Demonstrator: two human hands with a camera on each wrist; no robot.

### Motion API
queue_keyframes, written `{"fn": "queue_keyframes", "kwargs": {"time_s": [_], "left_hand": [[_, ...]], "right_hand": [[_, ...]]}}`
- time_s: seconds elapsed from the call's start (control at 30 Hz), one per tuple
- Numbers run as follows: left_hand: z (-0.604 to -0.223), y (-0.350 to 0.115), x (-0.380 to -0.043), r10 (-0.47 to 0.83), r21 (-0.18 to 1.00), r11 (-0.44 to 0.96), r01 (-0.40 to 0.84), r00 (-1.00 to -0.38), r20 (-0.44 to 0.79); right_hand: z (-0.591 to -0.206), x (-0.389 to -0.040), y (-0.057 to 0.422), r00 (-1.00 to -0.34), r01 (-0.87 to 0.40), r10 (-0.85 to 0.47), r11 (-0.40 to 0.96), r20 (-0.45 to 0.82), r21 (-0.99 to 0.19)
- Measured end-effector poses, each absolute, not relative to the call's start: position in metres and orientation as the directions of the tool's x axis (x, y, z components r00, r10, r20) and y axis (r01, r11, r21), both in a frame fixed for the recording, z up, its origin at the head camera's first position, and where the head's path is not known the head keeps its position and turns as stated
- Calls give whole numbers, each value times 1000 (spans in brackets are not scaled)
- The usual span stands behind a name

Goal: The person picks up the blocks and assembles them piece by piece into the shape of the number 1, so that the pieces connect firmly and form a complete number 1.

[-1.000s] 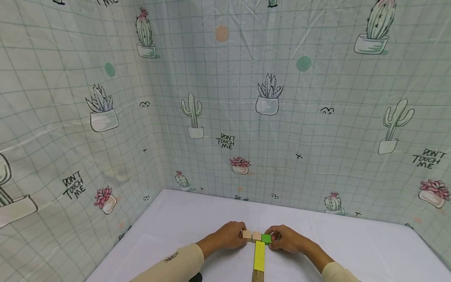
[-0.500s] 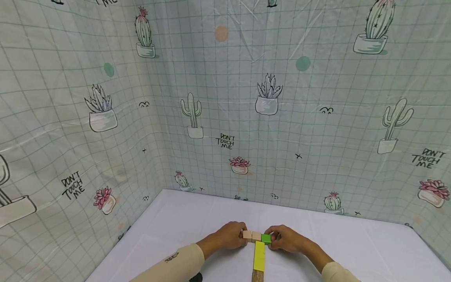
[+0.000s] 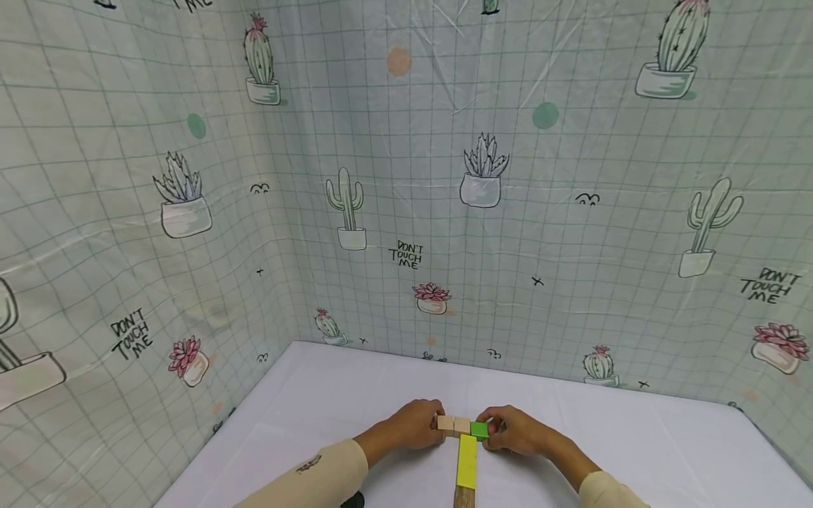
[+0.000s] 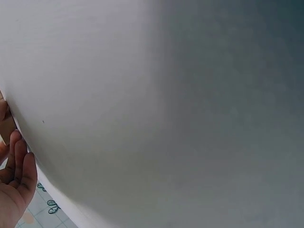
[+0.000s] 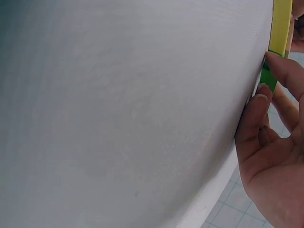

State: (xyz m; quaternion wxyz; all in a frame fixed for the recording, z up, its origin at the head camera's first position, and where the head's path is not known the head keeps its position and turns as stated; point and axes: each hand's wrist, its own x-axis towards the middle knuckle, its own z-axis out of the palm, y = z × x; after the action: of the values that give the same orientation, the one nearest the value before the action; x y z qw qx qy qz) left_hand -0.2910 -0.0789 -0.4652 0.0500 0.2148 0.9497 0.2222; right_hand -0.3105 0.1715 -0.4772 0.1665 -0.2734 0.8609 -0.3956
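Three small cubes form a row across the table in the head view: a pale wooden cube (image 3: pixel 446 423) on the left, a second pale wooden cube (image 3: pixel 461 425) in the middle and a green cube (image 3: pixel 479 430) on the right. My left hand (image 3: pixel 417 425) holds the left cube at its outer side. From the other end, my right hand (image 3: pixel 516 430) pinches the green cube between thumb and fingers; the right wrist view shows this green cube (image 5: pixel 268 80) too. A long yellow block (image 3: pixel 466 461) runs from the row towards me.
A brown wooden block (image 3: pixel 464 497) continues the line below the yellow one, cut off by the frame. Something dark and rounded (image 3: pixel 353 500) shows beside the left sleeve. Behind the white table (image 3: pixel 356 381) hangs a cactus-print curtain (image 3: pixel 406 176).
The narrow gap between the two pale cubes has closed, and the row sits tighter together. Both hands stay at the row's ends, nearly still.
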Motion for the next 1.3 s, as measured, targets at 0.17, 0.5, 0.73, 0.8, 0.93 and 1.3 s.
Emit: {"fn": "queue_keyframes", "kwargs": {"time_s": [0.17,0.5,0.73,0.8,0.93,1.3], "left_hand": [[-464,-78,-291,438,433,810,395,-899,1],[-466,-75,-294,429,440,813,381,-903,-10],[-467,-81,-293,413,457,815,355,-910,-29],[-465,-84,-292,416,470,809,352,-909,-36],[-463,-89,-290,420,493,800,342,-906,-51],[-462,-107,-283,424,526,785,328,-903,-69]], "right_hand": [[-478,-311,173,-804,-333,-590,556,-79,-761],[-474,-309,178,-813,-309,-573,574,-102,-758],[-471,-308,179,-817,-295,-566,578,-113,-761],[-470,-308,180,-817,-298,-564,589,-117,-751],[-469,-309,185,-820,-303,-558,610,-125,-732],[-468,-301,215,-827,-300,-552,589,-103,-750]]}}
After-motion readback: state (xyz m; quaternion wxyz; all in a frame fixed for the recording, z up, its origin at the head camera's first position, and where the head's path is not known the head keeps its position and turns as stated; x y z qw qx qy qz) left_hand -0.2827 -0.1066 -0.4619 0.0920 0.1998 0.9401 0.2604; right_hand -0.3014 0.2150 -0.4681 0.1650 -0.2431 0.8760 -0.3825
